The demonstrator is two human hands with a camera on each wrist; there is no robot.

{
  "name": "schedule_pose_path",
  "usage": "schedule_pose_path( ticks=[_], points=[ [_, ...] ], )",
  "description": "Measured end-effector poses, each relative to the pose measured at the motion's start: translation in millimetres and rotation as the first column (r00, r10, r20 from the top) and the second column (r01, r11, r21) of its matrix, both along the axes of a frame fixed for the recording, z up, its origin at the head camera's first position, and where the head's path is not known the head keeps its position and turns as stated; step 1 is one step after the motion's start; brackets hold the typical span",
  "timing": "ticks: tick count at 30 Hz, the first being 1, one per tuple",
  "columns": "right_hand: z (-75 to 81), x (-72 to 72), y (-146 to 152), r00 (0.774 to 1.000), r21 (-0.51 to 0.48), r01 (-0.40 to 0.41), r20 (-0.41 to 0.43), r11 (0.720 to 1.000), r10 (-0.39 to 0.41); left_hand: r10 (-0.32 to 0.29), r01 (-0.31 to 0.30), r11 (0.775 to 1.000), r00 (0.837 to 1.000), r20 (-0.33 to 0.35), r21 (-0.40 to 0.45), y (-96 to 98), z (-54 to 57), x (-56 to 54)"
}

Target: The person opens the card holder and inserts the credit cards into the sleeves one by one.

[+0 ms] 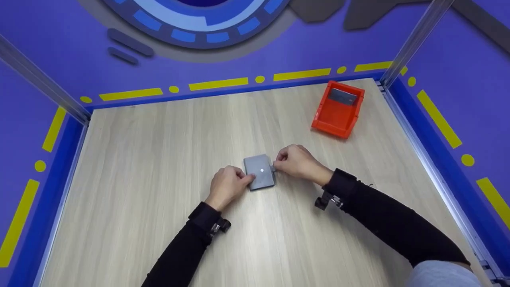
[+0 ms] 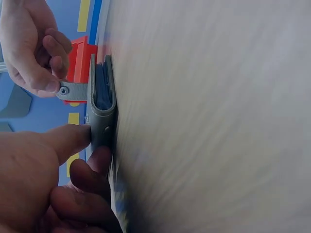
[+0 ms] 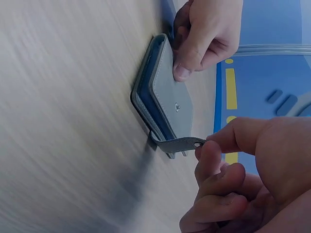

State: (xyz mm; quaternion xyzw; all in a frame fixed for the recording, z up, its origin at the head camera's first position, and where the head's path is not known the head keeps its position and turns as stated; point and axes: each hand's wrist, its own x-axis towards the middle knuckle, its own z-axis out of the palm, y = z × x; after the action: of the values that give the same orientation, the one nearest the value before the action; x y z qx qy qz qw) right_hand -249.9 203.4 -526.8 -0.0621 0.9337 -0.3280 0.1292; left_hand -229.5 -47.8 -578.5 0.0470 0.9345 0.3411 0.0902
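Note:
A grey card wallet (image 1: pixel 259 180) lies folded on the table, with a metal snap stud (image 3: pixel 177 107) on its upper cover. My left hand (image 1: pixel 228 184) grips its spine side, thumb on the cover and fingers at the lower edge. From the opposite side sticks out a short strap (image 3: pixel 177 144), unfastened, with a snap at its end. The strap's tip is pinched between thumb and index finger of my right hand (image 1: pixel 298 162). Dark inner leaves (image 2: pixel 101 87) show between the covers in the left wrist view.
An orange-red plastic bin (image 1: pixel 336 117) stands at the back right of the wooden table (image 1: pixel 159 159). A dark grey flat piece (image 1: pixel 342 96) is inside it, against the far end. Blue-purple panels with yellow marks enclose the table's back and sides.

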Motion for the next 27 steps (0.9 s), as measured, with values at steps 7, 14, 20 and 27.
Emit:
schedule_pose_path(
  ticks=[7,14,20,27],
  points=[
    [2.9,-2.0,-14.7,0.998,0.024,-0.048,-0.04,0.999,0.049,0.006,-0.006,1.0,1.0,-0.013,0.004,0.5,-0.6,-1.3],
    [0.2,-2.1,-32.2,0.989,0.096,-0.115,-0.077,0.989,0.122,0.016,-0.015,1.0,1.0,-0.023,0.014,1.5,-2.0,-0.7],
    [-2.4,-1.1,-43.9,0.984,0.173,-0.148,-0.075,0.974,0.163,0.015,-0.014,1.0,1.0,-0.014,0.021,2.2,-1.7,0.1],
    [-7.7,-0.6,-51.1,0.975,0.23,-0.17,-0.105,0.958,0.198,0.012,-0.012,1.0,1.0,-0.007,0.02,1.4,-0.7,0.4]
  ],
)
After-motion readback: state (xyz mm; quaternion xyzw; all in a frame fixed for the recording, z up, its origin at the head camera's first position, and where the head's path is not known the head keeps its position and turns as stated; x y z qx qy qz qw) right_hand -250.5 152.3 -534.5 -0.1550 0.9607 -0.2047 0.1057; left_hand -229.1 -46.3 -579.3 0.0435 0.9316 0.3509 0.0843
